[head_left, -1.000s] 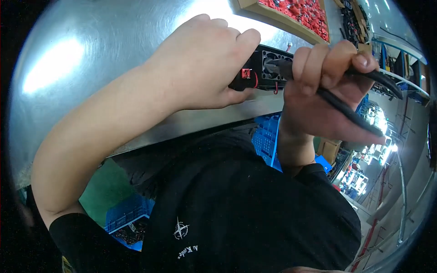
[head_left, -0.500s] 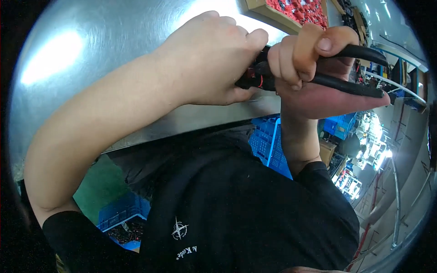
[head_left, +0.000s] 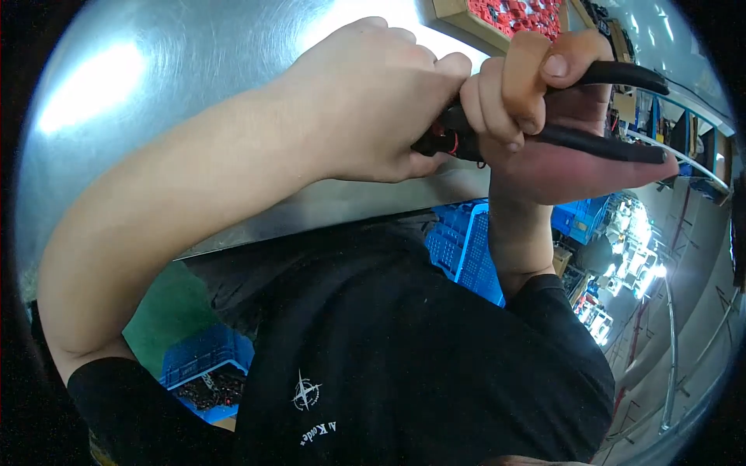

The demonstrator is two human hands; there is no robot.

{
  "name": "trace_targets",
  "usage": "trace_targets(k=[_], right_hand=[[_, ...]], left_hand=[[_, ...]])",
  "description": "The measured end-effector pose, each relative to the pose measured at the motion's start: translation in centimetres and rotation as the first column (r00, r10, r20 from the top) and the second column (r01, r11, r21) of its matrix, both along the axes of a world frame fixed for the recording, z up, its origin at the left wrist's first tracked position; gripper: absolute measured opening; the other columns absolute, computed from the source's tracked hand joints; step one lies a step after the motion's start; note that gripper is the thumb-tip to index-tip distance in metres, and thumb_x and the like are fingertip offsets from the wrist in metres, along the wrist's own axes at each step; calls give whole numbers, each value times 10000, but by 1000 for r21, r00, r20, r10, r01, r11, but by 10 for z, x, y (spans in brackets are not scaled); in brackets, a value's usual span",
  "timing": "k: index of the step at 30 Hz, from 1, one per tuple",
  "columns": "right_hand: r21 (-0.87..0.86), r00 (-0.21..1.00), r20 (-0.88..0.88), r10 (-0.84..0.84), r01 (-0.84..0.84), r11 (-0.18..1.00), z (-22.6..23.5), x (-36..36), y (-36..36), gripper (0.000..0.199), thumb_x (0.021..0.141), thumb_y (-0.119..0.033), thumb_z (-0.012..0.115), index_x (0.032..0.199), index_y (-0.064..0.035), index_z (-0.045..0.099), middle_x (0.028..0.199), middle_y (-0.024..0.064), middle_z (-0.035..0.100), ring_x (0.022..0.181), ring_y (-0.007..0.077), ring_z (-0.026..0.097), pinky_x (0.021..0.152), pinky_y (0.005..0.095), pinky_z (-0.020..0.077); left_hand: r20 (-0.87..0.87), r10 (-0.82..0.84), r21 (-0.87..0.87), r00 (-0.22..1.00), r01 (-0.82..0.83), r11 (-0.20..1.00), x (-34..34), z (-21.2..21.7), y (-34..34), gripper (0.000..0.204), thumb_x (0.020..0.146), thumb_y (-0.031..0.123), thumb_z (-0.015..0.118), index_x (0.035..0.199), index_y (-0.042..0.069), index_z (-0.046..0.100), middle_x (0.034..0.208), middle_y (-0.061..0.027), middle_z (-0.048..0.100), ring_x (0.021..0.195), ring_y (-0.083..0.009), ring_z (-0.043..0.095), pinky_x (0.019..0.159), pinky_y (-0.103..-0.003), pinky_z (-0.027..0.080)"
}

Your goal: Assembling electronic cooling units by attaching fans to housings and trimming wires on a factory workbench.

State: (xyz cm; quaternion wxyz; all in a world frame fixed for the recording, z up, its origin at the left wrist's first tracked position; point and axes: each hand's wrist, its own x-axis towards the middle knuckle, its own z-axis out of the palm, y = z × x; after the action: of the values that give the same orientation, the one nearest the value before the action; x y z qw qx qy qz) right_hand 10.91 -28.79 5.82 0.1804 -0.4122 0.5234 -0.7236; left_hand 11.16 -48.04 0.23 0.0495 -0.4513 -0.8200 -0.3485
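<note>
Steel tabletop point(head_left: 194, 70) spans far left | blue crate point(head_left: 206, 373) near left holds dark small parts | wooden tray point(head_left: 497, 19) far right holds red parts | left hand point(head_left: 365, 101) closed on small black part point(head_left: 443, 140), centre | right hand point(head_left: 536, 116) gripping black-handled pliers point(head_left: 606, 109), touching part.

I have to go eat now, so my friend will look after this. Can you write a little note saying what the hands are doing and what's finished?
Left hand: closed around a small black part with red wires, held above the shiny metal table.
Right hand: gripping the black-handled pliers, whose tip meets the part between both hands.
Nearby: a wooden tray of red pieces at the table's far edge; blue crates below the table.
Done: part and pliers are picked up and brought together.
Left: the pictures do not show whether the pliers work is finished; nothing is set down.
</note>
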Motion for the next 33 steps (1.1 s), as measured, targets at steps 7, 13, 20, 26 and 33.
trace_targets(k=[7, 13, 20, 26, 33], right_hand=[[47, 998, -23, 63, -61, 997, -5, 5, -15, 1005, 881, -947, 429, 1290, -34, 514, 858, 35, 511, 594, 85, 457, 557, 250, 373], [23, 994, 28, 104, -105, 994, 12, 4, -17, 1009, 879, -933, 473, 1317, -25, 517, 890, 45, 513, 655, 103, 489, 591, 259, 380], [44, 989, 77, 127, -131, 990, 13, 3, -18, 1008, 886, -936, 449, 1312, -25, 519, 916, 57, 538, 675, 111, 513, 602, 262, 404], [105, 992, -27, 125, -122, 987, 4, -8, 5, 914, 902, -953, 333, 1103, -89, 555, 783, 26, 531, 597, 108, 494, 546, 252, 409], [-42, 949, 234, 212, -208, 977, -6, -27, 6, 854, 920, -939, 322, 1062, -127, 548, 733, -18, 515, 511, 86, 442, 490, 230, 369]], left_hand=[[73, -9, -4, 997, 9, 1000, 10, -6, -8, 433, 730, 354, 859, 1012, 79, 680, 964, -138, 713, 940, -372, 693, 869, -480, 549], [23, -6, -18, 1000, 7, 1000, 9, 8, -16, 401, 732, 362, 849, 981, 79, 711, 945, -151, 714, 933, -368, 696, 844, -481, 557], [12, -10, -138, 1000, 12, 990, 5, 15, -20, 383, 738, 369, 834, 945, 74, 702, 941, -158, 711, 903, -382, 692, 812, -492, 557], [73, -35, 13, 997, 34, 999, 1, 3, -8, 343, 758, 364, 813, 975, 114, 727, 951, -155, 713, 903, -381, 691, 814, -504, 557], [-34, -29, 44, 999, 31, 999, -10, -7, -4, 466, 773, 397, 823, 1064, 68, 667, 869, -137, 747, 858, -334, 754, 816, -439, 602]])
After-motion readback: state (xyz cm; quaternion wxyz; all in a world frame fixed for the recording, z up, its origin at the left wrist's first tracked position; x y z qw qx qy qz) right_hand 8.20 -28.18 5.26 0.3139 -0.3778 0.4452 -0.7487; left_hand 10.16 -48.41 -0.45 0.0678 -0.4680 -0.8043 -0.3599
